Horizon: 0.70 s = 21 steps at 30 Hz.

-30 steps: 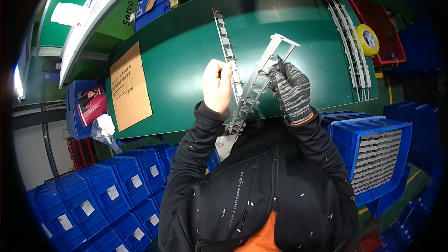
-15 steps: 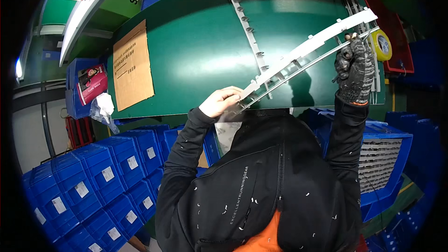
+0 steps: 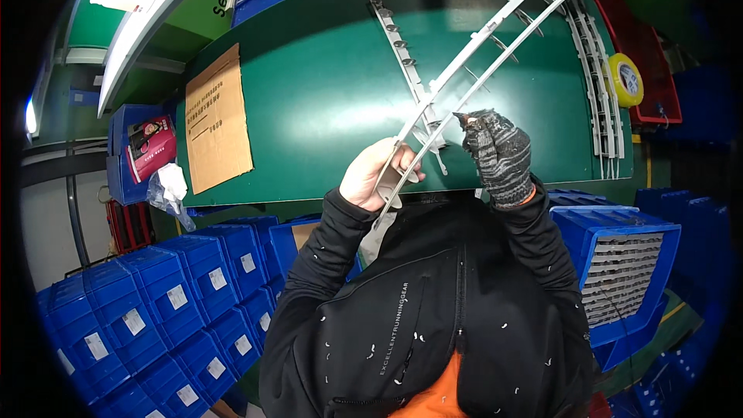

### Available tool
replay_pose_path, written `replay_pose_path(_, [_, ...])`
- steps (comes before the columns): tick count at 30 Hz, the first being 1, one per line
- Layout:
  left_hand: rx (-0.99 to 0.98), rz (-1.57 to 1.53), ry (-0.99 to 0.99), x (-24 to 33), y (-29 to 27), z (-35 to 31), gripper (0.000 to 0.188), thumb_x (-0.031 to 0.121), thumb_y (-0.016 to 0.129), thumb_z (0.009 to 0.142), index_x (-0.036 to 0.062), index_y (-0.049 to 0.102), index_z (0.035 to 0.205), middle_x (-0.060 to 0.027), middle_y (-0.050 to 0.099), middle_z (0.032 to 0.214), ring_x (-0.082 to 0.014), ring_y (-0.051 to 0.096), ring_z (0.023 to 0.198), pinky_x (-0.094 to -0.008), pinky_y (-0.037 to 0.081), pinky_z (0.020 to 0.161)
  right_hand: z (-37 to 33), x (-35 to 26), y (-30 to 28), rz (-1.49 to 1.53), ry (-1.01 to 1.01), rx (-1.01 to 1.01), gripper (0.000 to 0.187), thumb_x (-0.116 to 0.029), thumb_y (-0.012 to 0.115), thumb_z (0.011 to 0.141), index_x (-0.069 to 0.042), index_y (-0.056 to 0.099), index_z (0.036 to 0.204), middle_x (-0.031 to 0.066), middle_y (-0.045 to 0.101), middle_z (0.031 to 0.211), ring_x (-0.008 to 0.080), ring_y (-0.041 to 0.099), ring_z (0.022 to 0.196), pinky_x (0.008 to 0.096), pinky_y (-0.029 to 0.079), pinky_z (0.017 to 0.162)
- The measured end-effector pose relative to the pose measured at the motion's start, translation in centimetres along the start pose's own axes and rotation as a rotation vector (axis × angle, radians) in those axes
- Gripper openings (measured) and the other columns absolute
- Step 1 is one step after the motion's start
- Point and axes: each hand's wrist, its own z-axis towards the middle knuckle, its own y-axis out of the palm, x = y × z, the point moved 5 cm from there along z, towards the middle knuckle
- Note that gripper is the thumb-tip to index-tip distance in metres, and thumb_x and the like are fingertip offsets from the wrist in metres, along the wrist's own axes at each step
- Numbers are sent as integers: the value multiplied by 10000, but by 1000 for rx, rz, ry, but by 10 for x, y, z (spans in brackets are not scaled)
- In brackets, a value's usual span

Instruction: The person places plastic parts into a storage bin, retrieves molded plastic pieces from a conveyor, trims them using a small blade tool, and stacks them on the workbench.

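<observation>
My bare left hand (image 3: pixel 375 174) is closed around the near end of a long white metal strip frame (image 3: pixel 487 29) with two parallel rails and small round tabs between them. The frame slants up and away to the right, raised over the green table. My right hand (image 3: pixel 499 156), in a grey and black knit glove, is closed beside the frame, apart from its lower rail. A small dark tip shows at its fingers, too small to name. A similar strip with round tabs (image 3: pixel 400 46) lies on the table, its near end passing behind the held frame.
More strips (image 3: pixel 596 77) lie along the table's right side, by a yellow tape roll (image 3: pixel 624 80) and a red bin (image 3: pixel 648 70). Cardboard (image 3: pixel 220 124) lies at the left. Blue crates (image 3: pixel 147 279) stand lower left; a blue crate of stacked strips (image 3: pixel 669 259) stands lower right.
The held frame has swung to a steeper slant, its far end moving up and away. My right hand has left the frame's far end and come left and nearer my body.
</observation>
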Motion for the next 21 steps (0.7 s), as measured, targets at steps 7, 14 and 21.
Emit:
replay_pose_path(7, [91,-77,-132,-5,17,17,339,323,443,886,105,422,626,-14,443,703,-181,472,828,-377,422,741,-12,-3,6,-31,-105,-211,129,-101,512,800,-22,608,835,125,563,676,281,545,587,350,427,530])
replay_pose_path(14, [74,-64,-147,-14,35,33,332,318,450,883,108,419,629,-10,427,694,-179,451,821,-356,399,729,2,8,-24,0,36,22,139,-103,483,814,-22,596,807,123,549,670,264,546,596,344,426,542])
replay_pose_path(21, [-29,-253,-194,-22,30,37,292,287,496,858,88,434,652,-19,455,700,-171,489,776,-353,441,713,-9,12,-14,-118,-67,-140,103,-98,520,790,-26,591,769,134,562,680,293,553,608,365,429,536])
